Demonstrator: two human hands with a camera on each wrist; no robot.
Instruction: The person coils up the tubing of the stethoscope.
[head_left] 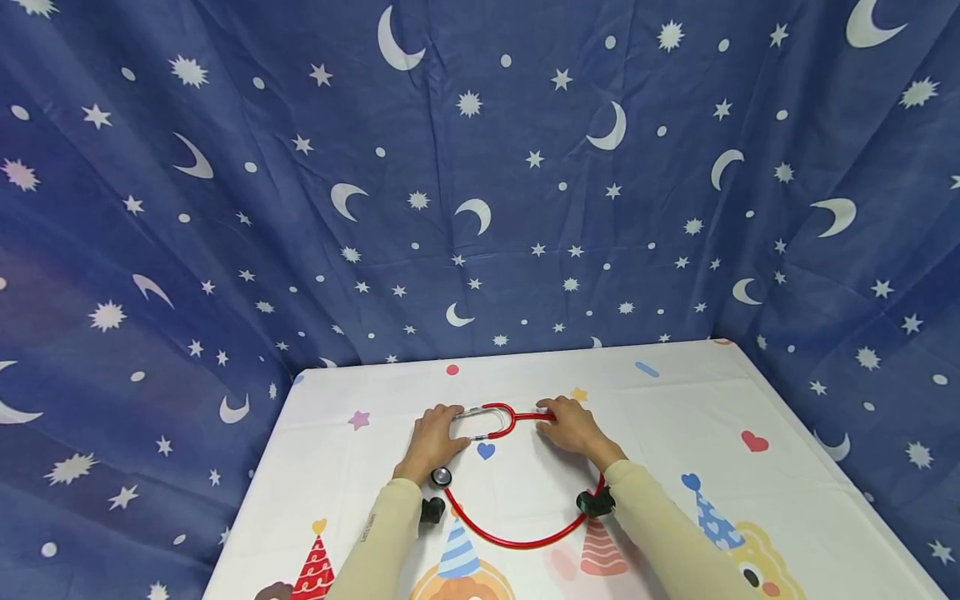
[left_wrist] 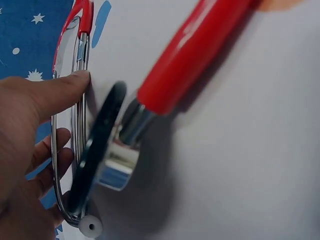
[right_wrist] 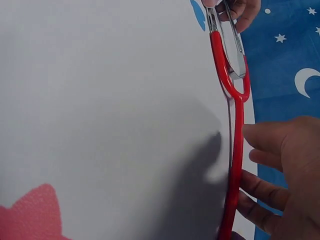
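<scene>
A red stethoscope (head_left: 514, 417) lies on the white patterned tablecloth, its metal ear tubes toward the left and its red tubing looping toward the front. My left hand (head_left: 435, 440) holds the ear tubes, thumb across them and fingers behind, as the left wrist view shows. The round chestpiece (head_left: 442, 477) sits close by that wrist and looms large in the left wrist view. At the straight stretch of red tube (right_wrist: 237, 150) past the Y-joint, my right hand (head_left: 572, 427) has its fingertips at the tube's edge, thumb and fingers loosely spread.
The white tablecloth (head_left: 675, 400) carries printed hearts, stars and party-hat figures. Behind it and at both sides hangs a dark blue curtain (head_left: 510, 208) with moons and stars. Black wrist cameras (head_left: 595, 502) are worn at both wrists, the right one overlapping the tubing.
</scene>
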